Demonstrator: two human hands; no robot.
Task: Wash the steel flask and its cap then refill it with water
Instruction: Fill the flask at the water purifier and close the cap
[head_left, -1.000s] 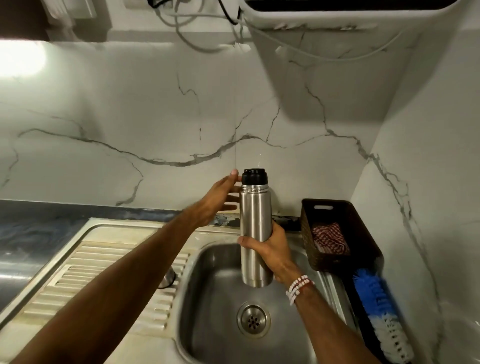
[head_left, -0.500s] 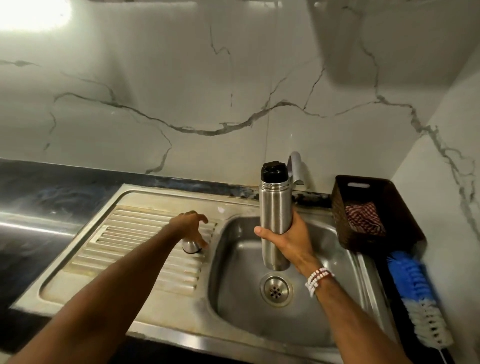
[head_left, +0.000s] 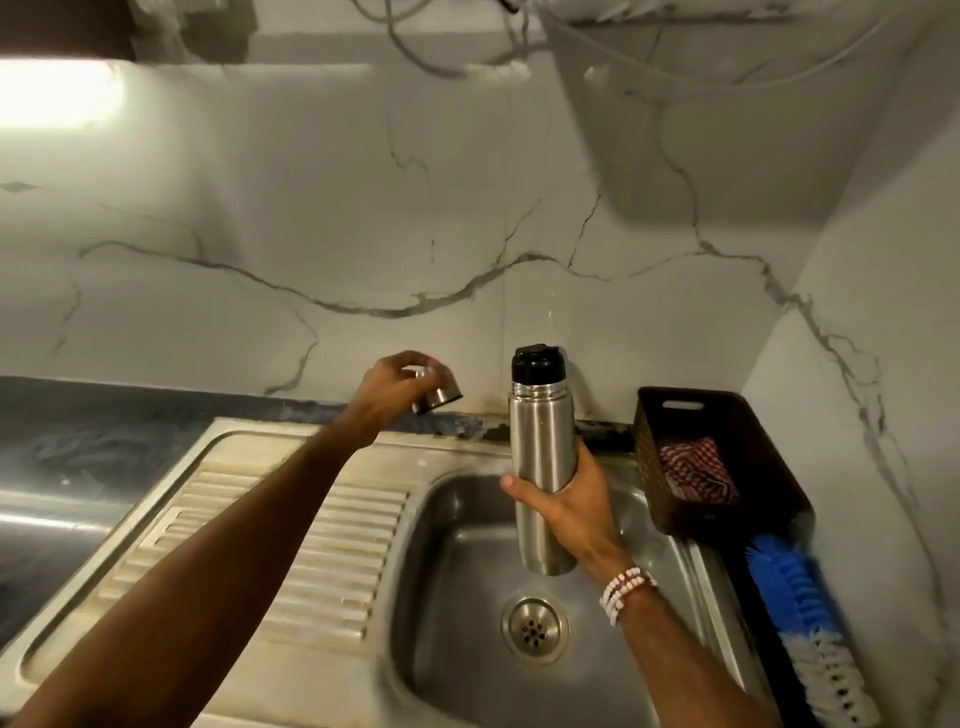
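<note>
Over the sink basin: steel flask, upright, black stopper fitted, your right hand wrapped round its body. Its steel cap: pinched in your left hand, left of the flask, apart. Outstanding, likely: cap on; contents unseen.

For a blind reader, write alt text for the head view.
A right hand grips a cylindrical steel flask with a black stopper upright over a steel sink basin, while the left hand holds a small round steel cap up beside it. A brown basket holding a red checked cloth and a blue-and-white bristle brush sit right of the sink.
</note>
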